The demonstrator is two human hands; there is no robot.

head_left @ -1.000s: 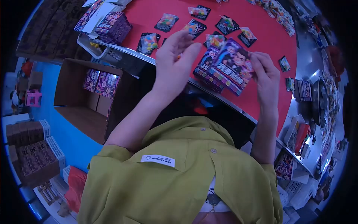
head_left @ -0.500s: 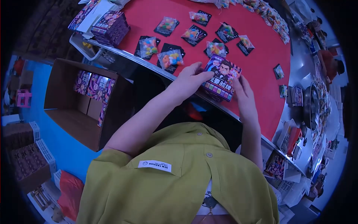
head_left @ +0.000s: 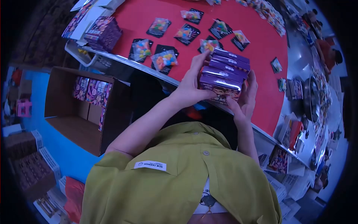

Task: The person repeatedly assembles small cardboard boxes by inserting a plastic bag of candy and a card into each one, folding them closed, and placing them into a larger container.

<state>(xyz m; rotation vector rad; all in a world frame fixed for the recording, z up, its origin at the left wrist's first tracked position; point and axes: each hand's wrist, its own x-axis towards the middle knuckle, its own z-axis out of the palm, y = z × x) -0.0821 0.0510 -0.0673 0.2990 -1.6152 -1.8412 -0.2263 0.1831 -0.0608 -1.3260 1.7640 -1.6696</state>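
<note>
Between my two hands is a stack of small purple printed boxes (head_left: 225, 71), tilted so that several narrow purple sides face up. My left hand (head_left: 193, 83) grips the stack's left end, with its thumb across the near box's printed face. On the other end, my right hand (head_left: 246, 98) is wrapped round the stack, its thumb on the near face too. Just beyond lie a candy bag (head_left: 209, 45) on black cards and another bag of colourful candy (head_left: 165, 60), both on the red tabletop (head_left: 261, 89).
To the left, an open cardboard carton (head_left: 71, 123) holds several printed boxes. A pile of purple boxes (head_left: 104, 34) stands at the table's left edge. Heaped candy bags (head_left: 264, 15) line the far side. A metal bowl (head_left: 312, 98) stands at right, and a person (head_left: 330, 56) is beyond.
The stack has been tipped in my hands: its printed top now faces me and the narrow sides face up. Both thumbs have shifted onto the near face. The view has moved slightly.
</note>
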